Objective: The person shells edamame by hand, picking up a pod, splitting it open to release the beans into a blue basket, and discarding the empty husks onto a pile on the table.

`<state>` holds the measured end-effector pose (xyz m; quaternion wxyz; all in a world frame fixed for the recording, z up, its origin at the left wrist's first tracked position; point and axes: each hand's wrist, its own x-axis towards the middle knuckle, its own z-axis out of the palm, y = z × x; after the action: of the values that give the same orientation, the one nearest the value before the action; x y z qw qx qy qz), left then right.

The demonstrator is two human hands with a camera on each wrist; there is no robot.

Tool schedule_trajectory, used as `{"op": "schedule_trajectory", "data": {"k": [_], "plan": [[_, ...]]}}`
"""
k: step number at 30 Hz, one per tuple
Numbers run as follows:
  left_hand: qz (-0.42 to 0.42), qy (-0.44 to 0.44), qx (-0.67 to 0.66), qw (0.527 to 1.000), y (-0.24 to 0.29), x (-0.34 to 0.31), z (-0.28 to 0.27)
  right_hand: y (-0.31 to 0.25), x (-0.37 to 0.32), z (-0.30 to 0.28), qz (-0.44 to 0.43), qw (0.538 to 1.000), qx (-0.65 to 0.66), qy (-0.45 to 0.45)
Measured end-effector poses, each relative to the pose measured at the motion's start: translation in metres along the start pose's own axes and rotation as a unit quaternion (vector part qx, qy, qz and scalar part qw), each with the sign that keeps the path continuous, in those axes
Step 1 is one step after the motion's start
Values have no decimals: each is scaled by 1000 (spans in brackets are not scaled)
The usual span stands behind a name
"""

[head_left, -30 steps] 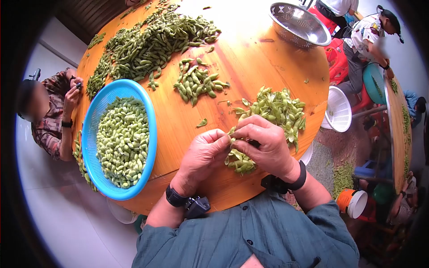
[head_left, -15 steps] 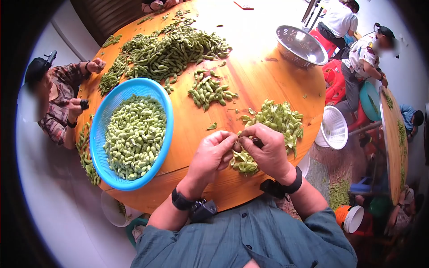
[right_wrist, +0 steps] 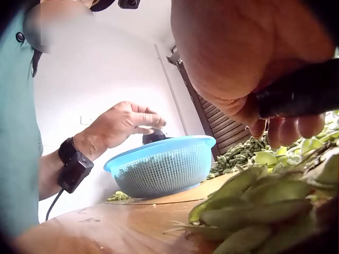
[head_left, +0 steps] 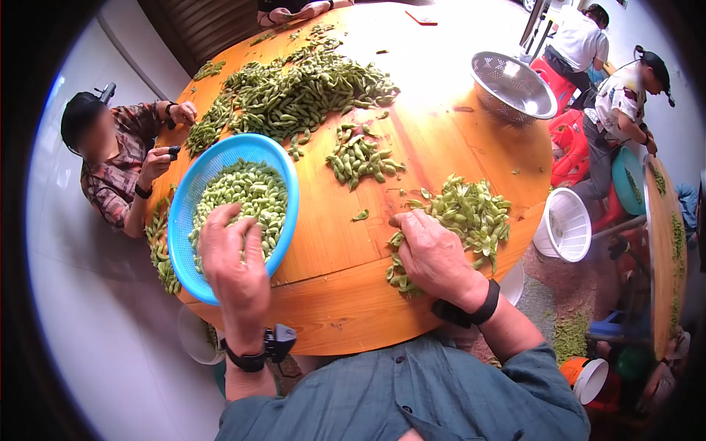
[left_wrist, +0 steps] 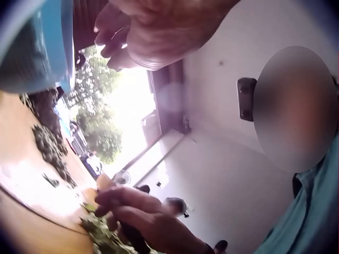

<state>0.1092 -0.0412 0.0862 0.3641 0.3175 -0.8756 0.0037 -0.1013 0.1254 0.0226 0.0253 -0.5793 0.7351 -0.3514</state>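
My left hand [head_left: 237, 268] hovers over the near edge of a blue plastic colander [head_left: 293, 198], fingers spread and loosely bent. Shelled green soybeans [head_left: 246, 180] lie in the colander. In the right wrist view the same hand [right_wrist: 122, 127] is just above the rim. My right hand [head_left: 437, 257] is over a heap of split, emptied soybean pods [head_left: 478, 209], its fingers hanging loosely and nothing visible held in them. Something black [right_wrist: 302, 90] wraps one of its digits. A small group of whole pods [head_left: 360, 156] lies farther up the table.
A large heap of whole pods [head_left: 294, 95] covers the far left of the round wooden table [head_left: 331, 309]. A metal colander [head_left: 515, 88] stands at the far right. A person [head_left: 110, 162] sits at the left. Beyond the right edge is a white basket [head_left: 566, 224].
Both hands were together, pinching at a pod in front of me. The left hand has since moved left to the blue colander and loosened its fingers. The right hand stays by the emptied pods.
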Motion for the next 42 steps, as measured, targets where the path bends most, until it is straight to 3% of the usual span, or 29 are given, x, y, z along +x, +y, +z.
{"op": "schedule_trajectory", "data": {"k": [2, 4, 7, 9, 12, 23, 25, 26, 28, 29, 32, 33, 36, 38, 39, 41, 42], "plan": [[21, 8, -128, 992, 26, 2, 14, 9, -2, 4, -8, 1000, 16, 0], [-8, -70, -244, 967, 51, 7, 32, 12, -1, 3, -19, 999, 31, 1], [11, -108, -230, 967, 54, 20, 87, 5, -1, -5, -5, 996, 92, -8], [-60, -119, -159, 978, 47, 29, 126, 5, -2, -6, -3, 994, 105, 7], [-69, -147, -91, 982, 34, 38, 164, 11, -4, 0, 5, 992, 126, 18], [-123, -181, -207, 953, 24, 27, 158, 15, 3, -3, 28, 972, 232, -2], [-233, -182, -305, 905, 36, 26, 144, 13, 6, -5, 68, 964, 257, -11], [-233, -185, -306, 904, 38, 25, 138, 12, 8, -5, 72, 964, 257, -11], [-311, -202, -417, 830, 40, 19, 131, 11, 12, -5, 102, 955, 278, 13], [-314, -206, -417, 827, 39, 17, 132, 11, 13, -4, 107, 955, 278, 11], [-210, -161, -351, 898, 32, 12, 138, 14, 16, -2, 134, 950, 280, -26], [-210, -161, -352, 898, 33, 12, 138, 14, 17, -1, 134, 951, 279, -26], [-248, -131, -436, 855, 38, 13, 129, 13, 18, 1, 136, 952, 274, -26], [-359, -229, -564, 708, 43, 13, 114, 12, 20, 1, 199, 921, 333, -27], [-361, -234, -564, 705, 46, 11, 110, 13, 20, 1, 204, 920, 333, -27], [-396, -278, -631, 607, 52, 4, 103, 14, 20, 2, 246, 877, 411, -43], [-402, -292, -630, 597, 55, 1, 101, 14, 21, -1, 269, 851, 446, -66]]}}
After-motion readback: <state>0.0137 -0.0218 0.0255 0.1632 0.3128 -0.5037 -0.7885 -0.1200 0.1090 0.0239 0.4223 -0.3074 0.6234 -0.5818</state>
